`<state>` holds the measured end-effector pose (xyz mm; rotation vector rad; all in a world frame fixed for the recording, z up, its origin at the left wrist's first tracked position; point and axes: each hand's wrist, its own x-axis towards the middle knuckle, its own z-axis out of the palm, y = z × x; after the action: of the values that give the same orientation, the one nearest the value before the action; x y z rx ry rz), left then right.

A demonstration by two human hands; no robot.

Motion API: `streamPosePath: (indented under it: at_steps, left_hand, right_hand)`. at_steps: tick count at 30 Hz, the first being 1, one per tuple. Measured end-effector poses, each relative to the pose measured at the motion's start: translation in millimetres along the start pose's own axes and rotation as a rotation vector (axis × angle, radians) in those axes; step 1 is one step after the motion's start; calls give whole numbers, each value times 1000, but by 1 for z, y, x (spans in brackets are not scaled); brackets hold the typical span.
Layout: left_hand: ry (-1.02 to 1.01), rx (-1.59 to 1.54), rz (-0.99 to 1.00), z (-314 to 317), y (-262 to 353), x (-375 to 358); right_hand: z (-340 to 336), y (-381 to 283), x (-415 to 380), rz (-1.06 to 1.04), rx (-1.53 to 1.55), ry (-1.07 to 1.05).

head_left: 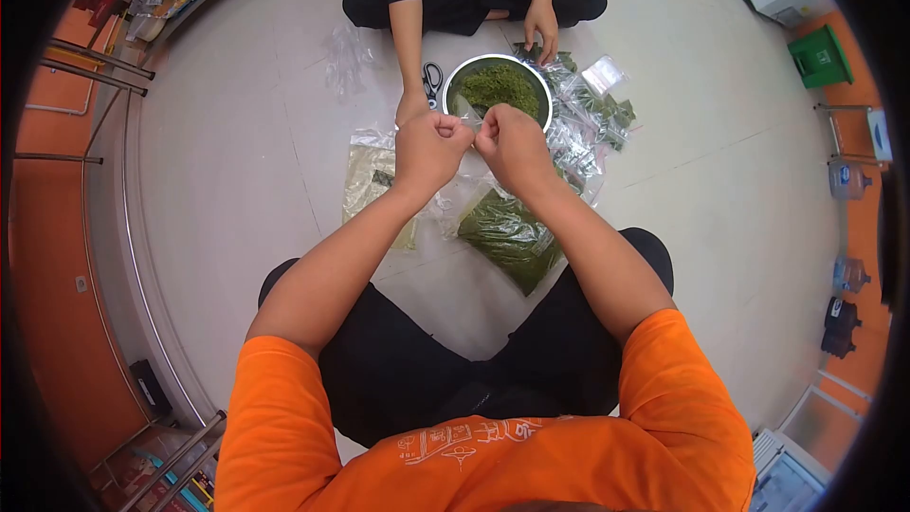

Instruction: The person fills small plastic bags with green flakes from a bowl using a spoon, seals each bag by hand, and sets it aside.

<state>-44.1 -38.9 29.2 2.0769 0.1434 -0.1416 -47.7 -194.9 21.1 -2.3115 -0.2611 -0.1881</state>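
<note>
My left hand (431,150) and my right hand (517,150) are closed in pinches close together, over the near rim of a metal bowl (545,123). Between them they grip a small clear plastic bag (465,111), mostly hidden by my fingers. Green powder (498,85) is heaped in the bowl. Below my right hand lies a large clear bag of green powder (512,239). A flat bag with pale contents (365,180) lies left of my left forearm.
Opposite me a person in black trousers (379,0) sits cross-legged. Their one hand (411,106) is beside my left hand, the other (541,30) over small green packets (607,114). Black-handled scissors (432,78) lie left of the bowl; crumpled clear plastic (347,59) lies farther left.
</note>
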Motion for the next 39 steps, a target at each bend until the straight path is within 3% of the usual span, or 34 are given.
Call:
streamPosePath:
  at_steps: [5,8,11,17,20,23,26,29,32,35,38,39]
  left_hand:
    - [-45,-63,57,0,-5,1]
    - [-49,123,38,-6,5,-2]
    - [-107,105,65,-1,-7,0]
    - [-227,-535,-4,13,-14,0]
    - [-195,-313,25,9,-30,11]
    - [-147,125,76,3,-15,0]
    - [-46,55,88,8,-11,-2]
    - [-34,-28,97,8,-10,-3]
    - [-124,186,65,2,-7,-4]
    - [-90,217,189,2,-10,1]
    - [-41,364,670,-6,-11,3]
    - [-55,373,694,-7,-13,2]
  right_hand:
    - [-1,-5,-2,-53,133,-45]
    - [-5,2,-1,13,37,-9]
    - [-10,-3,0,-7,63,-19]
    - [-9,-10,-1,-138,149,-1]
    - [-12,-5,-1,-78,117,-63]
    - [-13,-7,-4,-70,-63,13]
    - [-14,-21,-9,-94,-215,34]
    - [-4,-15,-11,-42,-105,-25]
    - [-10,-3,-3,-27,-77,54]
    - [-10,-3,0,23,-52,12]
    - [-8,5,4,209,166,-33]
    - [-10,9,7,266,245,-82]
